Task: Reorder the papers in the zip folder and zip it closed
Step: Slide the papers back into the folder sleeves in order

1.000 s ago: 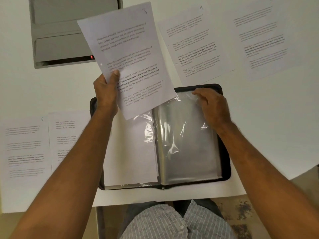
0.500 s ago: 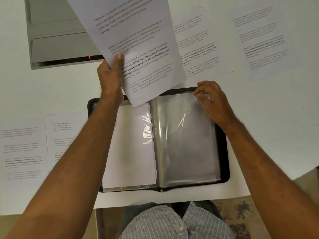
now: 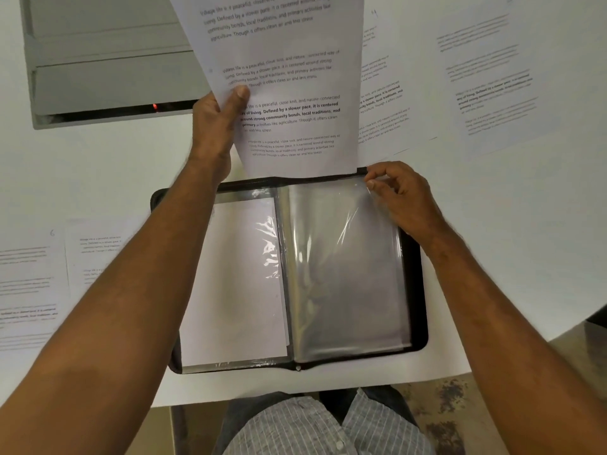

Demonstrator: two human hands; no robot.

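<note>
The black zip folder (image 3: pixel 418 290) lies open on the white table in front of me. Its left side holds a clear sleeve with a white sheet (image 3: pixel 233 284) inside. On the right lies a stack of empty clear sleeves (image 3: pixel 345 274). My left hand (image 3: pixel 216 123) holds a printed paper (image 3: pixel 279 77) up above the folder's far edge, thumb on its face. My right hand (image 3: pixel 404 195) pinches the top right corner of the uppermost clear sleeve.
Printed papers lie around the folder: two at the far right (image 3: pixel 486 77) (image 3: pixel 384 93) and two at the left (image 3: pixel 26 284) (image 3: pixel 98 251). A grey device (image 3: pixel 105 60) with a red light sits at the far left. The table's near edge (image 3: pixel 328 389) is just above my lap.
My left hand has lifted the printed paper higher and further from me, clear of the folder. My right hand has slid up to the sleeve's top right corner and pinched it.
</note>
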